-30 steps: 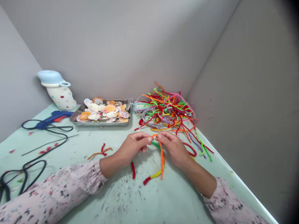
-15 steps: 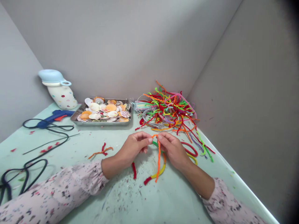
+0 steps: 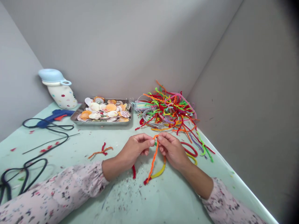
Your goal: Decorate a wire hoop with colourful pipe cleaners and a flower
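Note:
Between my two hands an orange pipe cleaner (image 3: pixel 153 161) is pinched near its upper end, and its long tail hangs down to the left. My left hand (image 3: pixel 137 147) closes thumb and forefinger on the short bent part. Close beside it, my right hand (image 3: pixel 171 149) pinches the same pipe cleaner at the bend. Below lies a curved piece in yellow (image 3: pixel 159 172), orange and red, partly hidden by my fingers. A short red pipe cleaner end (image 3: pixel 134 171) shows under my left hand. Red and yellow loops (image 3: pixel 191 148) lie right of my right hand.
A metal tray (image 3: pixel 102 123) of seashells stands at the back, beside a tangled pile of coloured pipe cleaners (image 3: pixel 168 109). Leftward are a blue glue gun (image 3: pixel 50 119), its looping black cord (image 3: pixel 57 152) and a white bottle (image 3: pixel 62 95). Small orange and red twists (image 3: pixel 101 151) lie left of my hands.
The hanging tail of the orange pipe cleaner has swung to the left, its tip now over the red end of the curved piece. My left hand has shifted slightly right.

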The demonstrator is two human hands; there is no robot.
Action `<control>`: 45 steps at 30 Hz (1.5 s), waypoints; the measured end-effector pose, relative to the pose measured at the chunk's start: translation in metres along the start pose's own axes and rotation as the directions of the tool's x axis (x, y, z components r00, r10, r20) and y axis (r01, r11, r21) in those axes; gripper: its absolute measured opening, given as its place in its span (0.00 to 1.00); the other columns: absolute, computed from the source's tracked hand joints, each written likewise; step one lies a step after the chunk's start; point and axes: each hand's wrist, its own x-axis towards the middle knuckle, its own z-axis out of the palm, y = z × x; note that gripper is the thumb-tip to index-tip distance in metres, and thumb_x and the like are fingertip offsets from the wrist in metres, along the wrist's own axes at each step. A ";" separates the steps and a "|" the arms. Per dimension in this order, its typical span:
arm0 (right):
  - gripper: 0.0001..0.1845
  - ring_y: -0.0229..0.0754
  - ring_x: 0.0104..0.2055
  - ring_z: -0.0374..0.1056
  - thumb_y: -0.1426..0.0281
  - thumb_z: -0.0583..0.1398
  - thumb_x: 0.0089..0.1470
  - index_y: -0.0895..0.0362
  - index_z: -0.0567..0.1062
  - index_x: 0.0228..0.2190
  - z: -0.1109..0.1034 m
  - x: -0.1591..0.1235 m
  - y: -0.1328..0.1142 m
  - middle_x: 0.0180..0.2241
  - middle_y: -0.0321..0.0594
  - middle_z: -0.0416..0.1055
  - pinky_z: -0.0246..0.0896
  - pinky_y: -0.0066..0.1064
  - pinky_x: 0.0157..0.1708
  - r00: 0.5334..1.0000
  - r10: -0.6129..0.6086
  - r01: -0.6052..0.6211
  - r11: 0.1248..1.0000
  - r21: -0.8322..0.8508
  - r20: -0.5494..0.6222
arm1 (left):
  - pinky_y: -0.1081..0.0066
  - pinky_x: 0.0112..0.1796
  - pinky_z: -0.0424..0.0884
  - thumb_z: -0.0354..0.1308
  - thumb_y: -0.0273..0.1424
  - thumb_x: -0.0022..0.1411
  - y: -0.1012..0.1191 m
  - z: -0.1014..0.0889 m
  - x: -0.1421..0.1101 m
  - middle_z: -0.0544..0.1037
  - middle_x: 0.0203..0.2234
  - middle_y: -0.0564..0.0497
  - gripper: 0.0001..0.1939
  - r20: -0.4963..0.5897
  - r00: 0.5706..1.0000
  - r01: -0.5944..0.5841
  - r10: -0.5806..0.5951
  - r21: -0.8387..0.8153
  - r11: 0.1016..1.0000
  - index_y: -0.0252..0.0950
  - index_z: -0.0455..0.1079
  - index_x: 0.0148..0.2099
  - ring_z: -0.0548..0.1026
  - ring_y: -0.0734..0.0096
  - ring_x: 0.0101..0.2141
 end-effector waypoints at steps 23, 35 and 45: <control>0.09 0.33 0.20 0.59 0.62 0.63 0.48 0.55 0.74 0.30 0.004 -0.004 -0.003 0.18 0.30 0.66 0.55 0.25 0.20 0.997 -0.078 0.077 0.980 -0.183 -0.001 | 0.78 0.22 0.57 0.67 0.38 0.46 -0.001 -0.003 0.001 0.68 0.19 0.56 0.14 -0.001 0.999 0.032 -0.033 -0.035 0.999 0.33 0.74 0.31 0.61 0.81 0.20; 0.07 0.33 0.21 0.59 0.64 0.63 0.48 0.54 0.75 0.30 0.004 -0.006 -0.004 0.22 0.31 0.68 0.55 0.27 0.22 0.991 -0.132 0.123 0.954 -0.274 -0.017 | 0.77 0.23 0.56 0.67 0.39 0.45 -0.003 -0.006 0.003 0.68 0.20 0.55 0.16 0.042 0.997 0.065 -0.063 -0.035 0.997 0.32 0.75 0.32 0.61 0.81 0.20; 0.12 0.33 0.25 0.63 0.67 0.59 0.53 0.52 0.72 0.42 -0.003 -0.007 -0.005 0.28 0.33 0.68 0.58 0.26 0.25 0.982 -0.123 0.149 0.972 -0.183 0.142 | 0.78 0.21 0.52 0.61 0.39 0.53 -0.003 -0.007 0.002 0.65 0.18 0.56 0.13 0.146 0.989 0.029 -0.031 0.021 0.999 0.32 0.70 0.29 0.58 0.82 0.19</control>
